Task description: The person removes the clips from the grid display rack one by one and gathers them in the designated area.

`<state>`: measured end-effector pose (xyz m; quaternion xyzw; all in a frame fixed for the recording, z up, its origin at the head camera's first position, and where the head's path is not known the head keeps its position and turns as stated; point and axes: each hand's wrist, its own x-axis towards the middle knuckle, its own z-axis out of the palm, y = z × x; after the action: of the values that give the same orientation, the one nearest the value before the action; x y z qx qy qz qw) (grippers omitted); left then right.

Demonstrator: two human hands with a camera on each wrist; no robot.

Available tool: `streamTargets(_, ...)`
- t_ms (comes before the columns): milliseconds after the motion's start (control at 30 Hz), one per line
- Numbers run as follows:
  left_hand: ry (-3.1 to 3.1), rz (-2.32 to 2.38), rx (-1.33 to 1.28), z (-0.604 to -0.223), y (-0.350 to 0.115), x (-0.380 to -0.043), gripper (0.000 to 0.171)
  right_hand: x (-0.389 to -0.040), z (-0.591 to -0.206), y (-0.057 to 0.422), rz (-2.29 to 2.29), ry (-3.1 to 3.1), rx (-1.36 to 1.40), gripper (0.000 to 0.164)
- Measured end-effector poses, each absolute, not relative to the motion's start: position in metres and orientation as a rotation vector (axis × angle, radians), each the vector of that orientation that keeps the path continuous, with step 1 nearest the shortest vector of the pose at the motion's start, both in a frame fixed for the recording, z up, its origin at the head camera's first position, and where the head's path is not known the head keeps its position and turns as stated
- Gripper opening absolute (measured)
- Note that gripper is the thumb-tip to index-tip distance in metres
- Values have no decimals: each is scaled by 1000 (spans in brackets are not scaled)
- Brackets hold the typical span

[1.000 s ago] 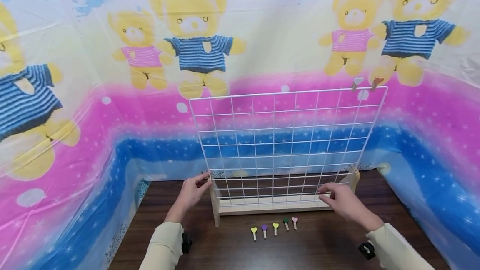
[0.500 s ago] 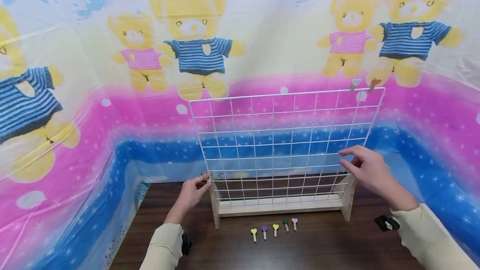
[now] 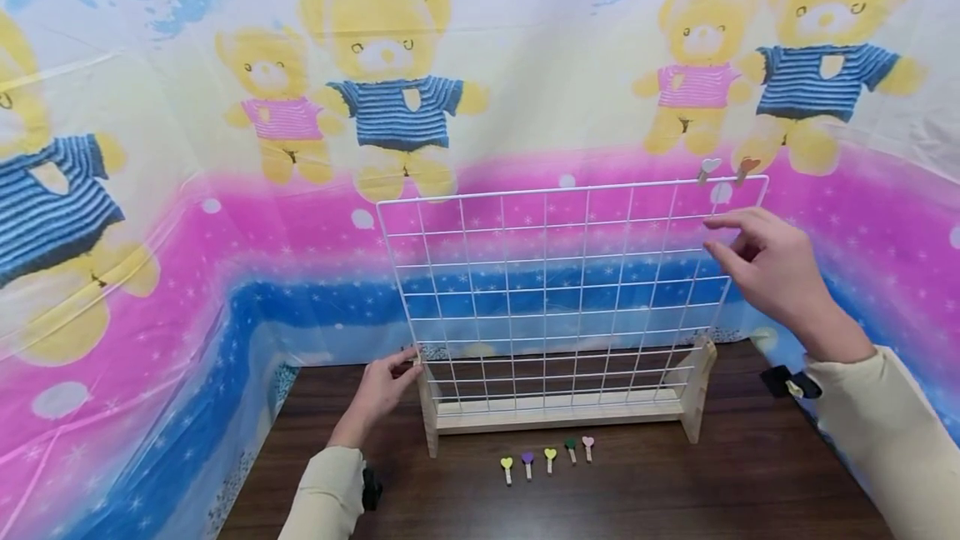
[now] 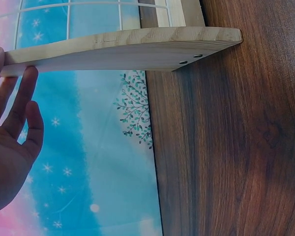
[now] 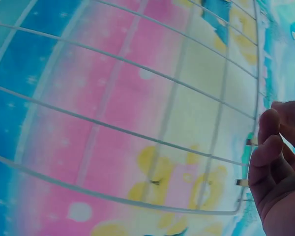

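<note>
A white wire grid (image 3: pixel 566 273) stands upright in a wooden stand (image 3: pixel 562 421) on the table. My left hand (image 3: pixel 384 386) grips the top of the stand's left side board (image 4: pixel 103 51) between thumb and fingers. My right hand (image 3: pixel 776 269) is raised at the grid's right edge, bent thumb and index finger apart with nothing between them. Just above it, a clothespin with a white heart (image 3: pixel 710 166) and one with a brown heart (image 3: pixel 748 166) are clipped on the top wire. In the right wrist view the hand (image 5: pixel 280 167) partly hides both pegs.
Several heart clothespins lie in a row before the stand: yellow (image 3: pixel 507 465), purple (image 3: pixel 528 462), another yellow (image 3: pixel 551 458), green (image 3: pixel 571 447) and pink (image 3: pixel 588 445). A bear-print cloth (image 3: pixel 555 65) hangs around the dark wooden table (image 3: pixel 645 490).
My right hand has risen from the stand's lower right, up along the grid's right edge toward the top corner. The left hand has stayed on the stand.
</note>
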<state>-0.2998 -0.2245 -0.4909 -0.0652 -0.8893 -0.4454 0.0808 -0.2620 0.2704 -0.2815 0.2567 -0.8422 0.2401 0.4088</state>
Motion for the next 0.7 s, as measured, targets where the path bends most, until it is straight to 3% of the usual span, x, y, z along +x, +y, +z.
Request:
streamTargets(300, -2655, -1328, -205, -489, -225, -300, 38, -270, -245, 261, 808, -1958, 575, 30)
streamTargets(700, -2664, -1330, -204, -488, -224, -297, 39, -285, -224, 258, 831, -2204, 432, 38)
